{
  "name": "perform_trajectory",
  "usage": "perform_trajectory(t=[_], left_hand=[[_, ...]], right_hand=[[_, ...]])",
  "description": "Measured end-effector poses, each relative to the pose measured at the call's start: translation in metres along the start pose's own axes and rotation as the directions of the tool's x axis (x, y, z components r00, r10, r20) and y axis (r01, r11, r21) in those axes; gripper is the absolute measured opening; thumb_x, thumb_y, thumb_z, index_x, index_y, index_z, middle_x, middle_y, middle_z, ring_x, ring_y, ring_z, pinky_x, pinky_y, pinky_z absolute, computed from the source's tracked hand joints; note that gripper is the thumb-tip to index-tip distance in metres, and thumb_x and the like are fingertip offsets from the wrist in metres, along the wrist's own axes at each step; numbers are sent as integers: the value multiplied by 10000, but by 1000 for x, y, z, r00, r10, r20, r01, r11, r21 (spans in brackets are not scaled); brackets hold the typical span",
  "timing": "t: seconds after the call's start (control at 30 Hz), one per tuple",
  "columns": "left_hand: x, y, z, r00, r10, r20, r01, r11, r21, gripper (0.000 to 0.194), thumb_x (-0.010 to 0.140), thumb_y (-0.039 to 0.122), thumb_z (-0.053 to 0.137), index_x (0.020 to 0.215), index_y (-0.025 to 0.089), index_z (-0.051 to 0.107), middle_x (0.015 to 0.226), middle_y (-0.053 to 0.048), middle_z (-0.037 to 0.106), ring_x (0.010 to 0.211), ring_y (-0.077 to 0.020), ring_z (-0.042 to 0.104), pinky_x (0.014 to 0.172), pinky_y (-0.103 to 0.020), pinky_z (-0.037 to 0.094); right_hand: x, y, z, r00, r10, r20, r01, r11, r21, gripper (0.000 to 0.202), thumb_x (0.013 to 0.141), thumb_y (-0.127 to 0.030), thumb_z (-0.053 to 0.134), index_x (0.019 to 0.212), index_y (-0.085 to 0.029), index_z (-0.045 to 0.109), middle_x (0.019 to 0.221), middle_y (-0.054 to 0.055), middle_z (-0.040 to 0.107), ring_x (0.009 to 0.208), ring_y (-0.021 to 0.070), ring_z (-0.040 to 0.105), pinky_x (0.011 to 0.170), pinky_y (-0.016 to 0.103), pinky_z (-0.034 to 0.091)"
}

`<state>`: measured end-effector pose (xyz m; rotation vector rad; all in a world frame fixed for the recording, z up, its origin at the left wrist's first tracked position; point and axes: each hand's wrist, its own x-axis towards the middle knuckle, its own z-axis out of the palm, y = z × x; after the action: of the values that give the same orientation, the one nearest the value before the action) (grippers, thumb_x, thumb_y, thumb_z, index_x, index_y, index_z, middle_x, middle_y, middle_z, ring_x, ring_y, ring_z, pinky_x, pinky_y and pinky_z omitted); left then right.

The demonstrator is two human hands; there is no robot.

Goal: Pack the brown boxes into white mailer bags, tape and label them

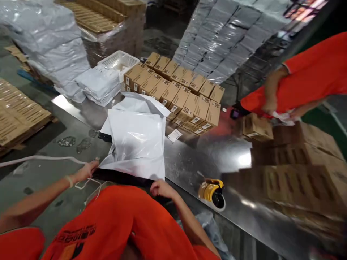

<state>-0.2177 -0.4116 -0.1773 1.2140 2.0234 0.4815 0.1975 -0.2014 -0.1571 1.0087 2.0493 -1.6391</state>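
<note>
The white bag lies flat and creased on the metal table, its near edge along a black strip in front of the person's orange shirt. With the bag as the middle of a clock face, the left hand is at 8 o'clock, its fingers drawn together at the bag's near left corner — whether they pinch the plastic, I cannot tell. The right hand is at 5 o'clock, fingers curled in beside the near right corner; what they grip, if anything, is hidden.

A pale strap runs in from 9 o'clock towards the left wrist. A small white card lies at 3 o'clock, just beside the bag, and a yellow and black tape dispenser sits at 4 o'clock, well apart from it. Rows of brown boxes stand close by at 1 o'clock. A white basket is at 11 o'clock, with a pile of white packs next to it.

Between 2 and 3 o'clock, another person in orange holds something pale above a single brown box — it is too blurred to name.
</note>
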Motion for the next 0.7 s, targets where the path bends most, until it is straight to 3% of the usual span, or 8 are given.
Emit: perform_trajectory(t=[0.07,0.1,0.17,0.3,0.4,0.5,0.6,0.7], left_hand=[[-18,0,25,998,-54,-18,53,997,-53,134,780,104,503,696,207,484,754,2,564,762,-167,553,789,-275,467],[-24,1,38,995,-89,-52,85,993,-78,133,780,106,519,709,212,481,770,-5,570,783,-179,562,806,-288,476],[-32,4,59,969,-178,-170,157,979,-130,123,788,132,546,751,222,471,787,-9,565,810,-200,564,831,-313,491],[-38,8,80,902,-283,-328,211,948,-238,51,818,218,571,857,214,539,829,-18,591,826,-226,597,840,-350,520],[-43,8,87,889,-291,-353,192,937,-291,99,848,253,587,928,202,613,854,-39,642,834,-242,631,856,-379,551],[-46,8,96,882,-296,-366,178,930,-322,128,866,230,583,970,200,651,906,-63,690,870,-245,653,893,-393,570],[-46,4,108,876,-293,-383,150,921,-360,111,878,225,583,955,191,656,952,-74,705,899,-241,660,900,-384,570],[-45,-5,118,857,-311,-411,119,895,-429,112,884,244,586,955,187,651,942,-53,695,887,-227,653,876,-362,558]], right_hand=[[27,-16,-31,972,-114,-204,104,993,-59,164,851,-273,682,824,-218,834,712,35,755,749,258,735,758,352,593],[48,-34,-45,927,-195,-322,154,977,-147,234,918,-282,627,915,-219,852,816,61,802,839,272,754,833,364,600],[99,-83,-66,850,-348,-395,201,908,-367,367,1045,-256,501,1151,-218,850,1051,106,843,1017,291,765,968,381,584],[210,-204,-66,850,-521,-84,286,588,-756,461,1076,-86,444,1417,-164,745,1311,168,782,1232,293,684,1071,375,520],[274,-270,-43,816,-561,143,404,375,-834,390,1062,-34,472,1308,-112,765,1392,196,742,1326,299,595,1118,403,474],[316,-297,-21,821,-498,280,459,285,-841,286,991,14,544,1060,-81,805,1289,176,793,1346,280,564,1185,438,413],[343,-297,-8,842,-421,337,461,240,-854,242,893,42,583,864,-83,789,1071,133,835,1221,242,614,1219,472,367],[362,-292,-6,855,-399,331,440,220,-871,243,846,40,586,812,-96,784,1004,131,841,1128,235,647,1249,510,334]])
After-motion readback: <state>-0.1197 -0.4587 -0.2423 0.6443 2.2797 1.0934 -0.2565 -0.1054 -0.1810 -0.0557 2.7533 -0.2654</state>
